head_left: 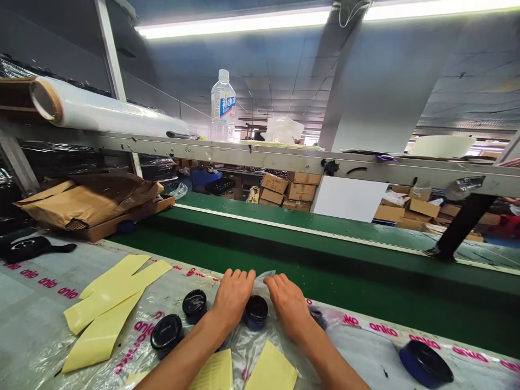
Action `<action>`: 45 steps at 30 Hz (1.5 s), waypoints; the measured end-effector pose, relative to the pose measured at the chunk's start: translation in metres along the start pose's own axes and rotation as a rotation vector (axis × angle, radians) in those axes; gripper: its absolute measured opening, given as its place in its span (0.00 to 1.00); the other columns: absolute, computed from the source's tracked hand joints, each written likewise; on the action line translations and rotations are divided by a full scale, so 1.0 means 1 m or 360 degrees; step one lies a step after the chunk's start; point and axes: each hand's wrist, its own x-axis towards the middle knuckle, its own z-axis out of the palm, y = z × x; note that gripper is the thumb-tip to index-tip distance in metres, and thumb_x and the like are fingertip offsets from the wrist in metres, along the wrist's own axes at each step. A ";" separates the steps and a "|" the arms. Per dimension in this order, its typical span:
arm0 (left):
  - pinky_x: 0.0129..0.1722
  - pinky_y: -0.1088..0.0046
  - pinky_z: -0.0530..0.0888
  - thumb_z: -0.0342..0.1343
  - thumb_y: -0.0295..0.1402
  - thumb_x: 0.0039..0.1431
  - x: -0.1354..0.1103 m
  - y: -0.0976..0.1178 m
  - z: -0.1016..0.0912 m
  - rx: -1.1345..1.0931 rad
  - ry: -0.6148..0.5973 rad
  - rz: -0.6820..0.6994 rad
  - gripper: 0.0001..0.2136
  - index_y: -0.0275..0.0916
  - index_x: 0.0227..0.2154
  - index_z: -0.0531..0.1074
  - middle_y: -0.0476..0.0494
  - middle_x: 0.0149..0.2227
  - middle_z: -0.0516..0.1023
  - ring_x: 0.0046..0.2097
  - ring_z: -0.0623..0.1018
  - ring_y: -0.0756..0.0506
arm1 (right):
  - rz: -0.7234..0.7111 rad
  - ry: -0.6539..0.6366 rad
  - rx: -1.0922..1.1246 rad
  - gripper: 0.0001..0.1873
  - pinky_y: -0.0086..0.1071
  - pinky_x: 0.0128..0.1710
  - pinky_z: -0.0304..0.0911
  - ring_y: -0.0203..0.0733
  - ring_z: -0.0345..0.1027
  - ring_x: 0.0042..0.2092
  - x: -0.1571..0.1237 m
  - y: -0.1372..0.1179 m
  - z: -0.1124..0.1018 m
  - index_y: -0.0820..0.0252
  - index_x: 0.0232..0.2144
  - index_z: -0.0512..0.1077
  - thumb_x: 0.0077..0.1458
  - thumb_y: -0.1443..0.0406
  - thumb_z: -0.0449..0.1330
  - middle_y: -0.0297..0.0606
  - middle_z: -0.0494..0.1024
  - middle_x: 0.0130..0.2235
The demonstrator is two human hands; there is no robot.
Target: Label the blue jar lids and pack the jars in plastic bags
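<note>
Containers (255, 311) on table (365, 355), strips (95, 344) left and in front, conveyor belt (357, 295) behind.

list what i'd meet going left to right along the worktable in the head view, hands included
Black handled item → yellow strips → nearer black round container → farther black round container → left hand → black round container between the hands → right hand → large dark round container
</note>
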 end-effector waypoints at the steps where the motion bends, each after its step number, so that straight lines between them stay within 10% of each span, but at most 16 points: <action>1: 0.42 0.64 0.65 0.48 0.14 0.59 -0.005 0.000 0.000 0.0020 -0.0003 0.0035 0.14 0.37 0.42 0.70 0.43 0.35 0.78 0.40 0.76 0.41 | 0.0001 -0.0021 -0.0032 0.15 0.36 0.34 0.62 0.48 0.69 0.36 -0.004 -0.003 0.001 0.57 0.36 0.70 0.58 0.80 0.53 0.39 0.77 0.34; 45: 0.58 0.61 0.65 0.53 0.15 0.56 -0.074 -0.014 0.009 -0.0285 0.0063 0.0511 0.12 0.40 0.27 0.67 0.54 0.31 0.75 0.39 0.77 0.48 | -0.0398 0.0178 -0.0068 0.10 0.32 0.33 0.66 0.42 0.74 0.32 -0.081 -0.033 -0.021 0.57 0.40 0.70 0.60 0.73 0.52 0.45 0.81 0.46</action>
